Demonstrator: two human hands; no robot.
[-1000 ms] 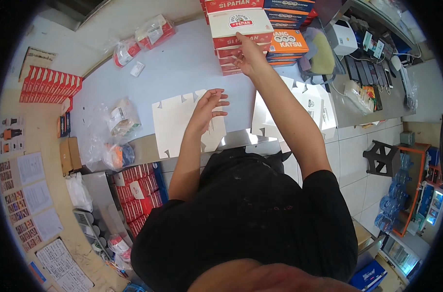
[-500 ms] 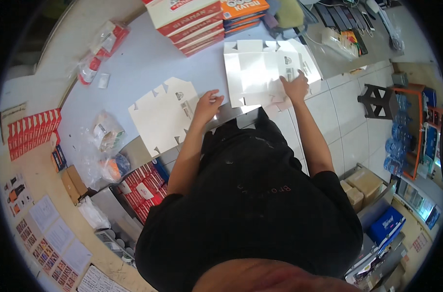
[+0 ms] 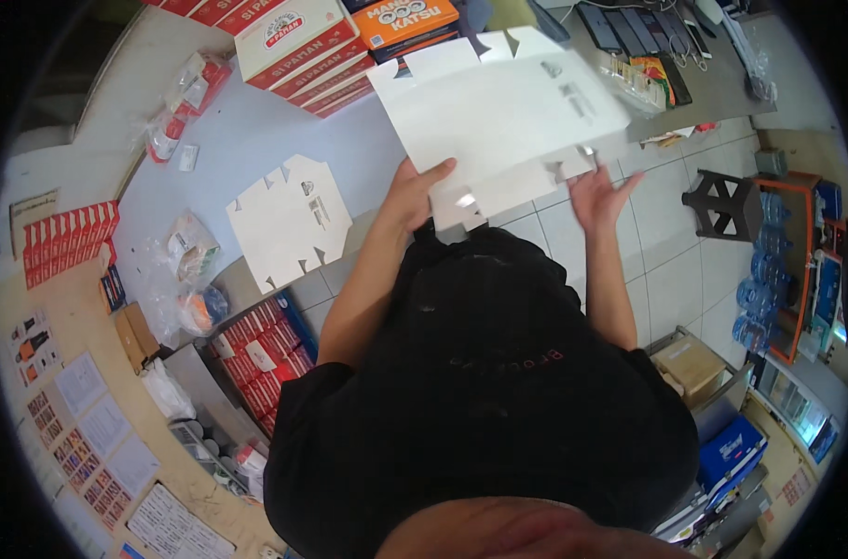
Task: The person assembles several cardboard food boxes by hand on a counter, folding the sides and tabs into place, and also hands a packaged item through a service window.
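Flat carton point(image 3: 494, 112) in left fingers point(image 3: 439, 171)

A pale table point(image 3: 247, 135) bears stacked boxes point(image 3: 305, 58), flat cardboard point(image 3: 284, 224).

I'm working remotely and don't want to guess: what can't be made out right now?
All in the head view:
Left hand: fingers beyond the thumb, hidden under the white cardboard sheet.
Right hand: fingertips blurred; contact with the sheet unclear.
Rear red boxes: cut off by the upper edge.
Wall paper: writing too small.
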